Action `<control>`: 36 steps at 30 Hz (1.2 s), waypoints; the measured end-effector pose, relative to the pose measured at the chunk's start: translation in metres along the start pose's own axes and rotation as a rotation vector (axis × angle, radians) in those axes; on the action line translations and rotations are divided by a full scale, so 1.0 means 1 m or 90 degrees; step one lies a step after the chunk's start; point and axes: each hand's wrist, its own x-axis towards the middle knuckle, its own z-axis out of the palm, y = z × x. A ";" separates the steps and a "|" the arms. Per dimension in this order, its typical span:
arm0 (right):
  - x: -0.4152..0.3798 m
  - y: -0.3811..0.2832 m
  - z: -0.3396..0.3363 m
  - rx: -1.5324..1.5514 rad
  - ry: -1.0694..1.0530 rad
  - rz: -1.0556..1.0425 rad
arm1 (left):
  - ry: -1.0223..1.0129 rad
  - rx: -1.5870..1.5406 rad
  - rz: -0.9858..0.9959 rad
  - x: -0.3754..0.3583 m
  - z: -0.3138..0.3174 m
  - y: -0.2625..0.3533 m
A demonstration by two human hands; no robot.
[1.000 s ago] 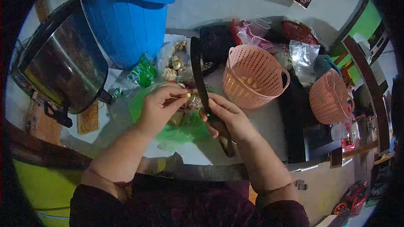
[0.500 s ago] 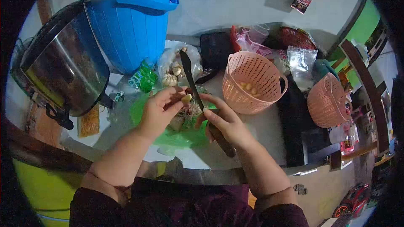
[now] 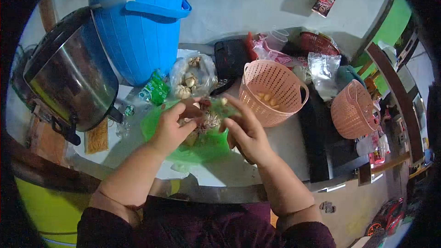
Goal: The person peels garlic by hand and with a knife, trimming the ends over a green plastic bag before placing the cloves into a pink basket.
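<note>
My left hand [image 3: 170,126] is above a green plastic bag [image 3: 202,151] strewn with garlic skins [image 3: 212,120]. Its fingers are bent, with the thumb apart from them; whether anything small lies behind them is hidden. Opposite it, my right hand [image 3: 248,133] keeps the knife, whose dark handle [image 3: 248,160] shows under the palm; the blade is smeared by motion. A pale peeled garlic clove [image 3: 223,101] is by the right index fingertip. Beyond the hands, whole garlic bulbs [image 3: 183,92] sit in a clear bag [image 3: 209,71]. Several peeled cloves [image 3: 271,100] lie inside the pink basket [image 3: 257,76].
A tall blue bucket [image 3: 138,41] and a dark shiny appliance [image 3: 76,76] stand at the left. Near them are a green packet [image 3: 158,87] and a yellowish packet [image 3: 97,137]. A second pink basket [image 3: 351,112] and a silvery bag [image 3: 324,73] are at the right.
The peeled clove has gone from my left fingertips to beside the right index finger. The knife, upright before, has swung down and blurred. The view has shifted slightly.
</note>
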 end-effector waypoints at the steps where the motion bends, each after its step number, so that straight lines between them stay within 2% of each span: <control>1: -0.002 0.001 -0.004 -0.046 0.038 -0.062 | 0.006 0.023 0.026 0.001 0.000 0.000; 4: 0.001 -0.002 -0.010 -0.008 0.217 -0.196 | 0.021 0.097 0.039 0.000 0.000 0.002; 7: 0.004 -0.005 -0.024 0.052 0.293 -0.118 | 0.012 0.093 0.004 0.001 0.002 0.006; 10: 0.008 -0.005 -0.026 -0.012 0.320 -0.126 | 0.000 0.080 -0.014 0.003 0.002 0.003; 12: 0.006 -0.001 -0.021 0.085 0.278 -0.126 | 0.008 0.107 -0.007 0.002 0.002 0.002; 17: 0.005 0.002 -0.019 0.067 0.218 -0.105 | 0.040 0.128 -0.026 0.002 0.001 0.003; 19: 0.002 -0.004 -0.015 -0.002 0.158 -0.044 | 0.052 0.113 -0.027 0.003 -0.002 -0.009; 25: 0.004 0.016 -0.008 -0.136 0.041 0.081 | 0.047 0.275 0.060 0.014 -0.018 -0.013; 27: 0.008 0.017 -0.009 -0.111 0.018 0.133 | 0.094 0.323 0.088 0.014 -0.020 -0.018; 32: 0.016 0.031 -0.016 -0.062 0.010 0.195 | 0.059 0.325 0.074 0.019 -0.026 -0.023; 33: 0.016 0.029 -0.016 -0.059 0.013 0.198 | 0.031 0.336 0.049 0.018 -0.026 -0.020; 36: 0.022 0.063 -0.027 -0.257 0.035 0.044 | -0.037 0.379 0.044 0.015 -0.024 -0.026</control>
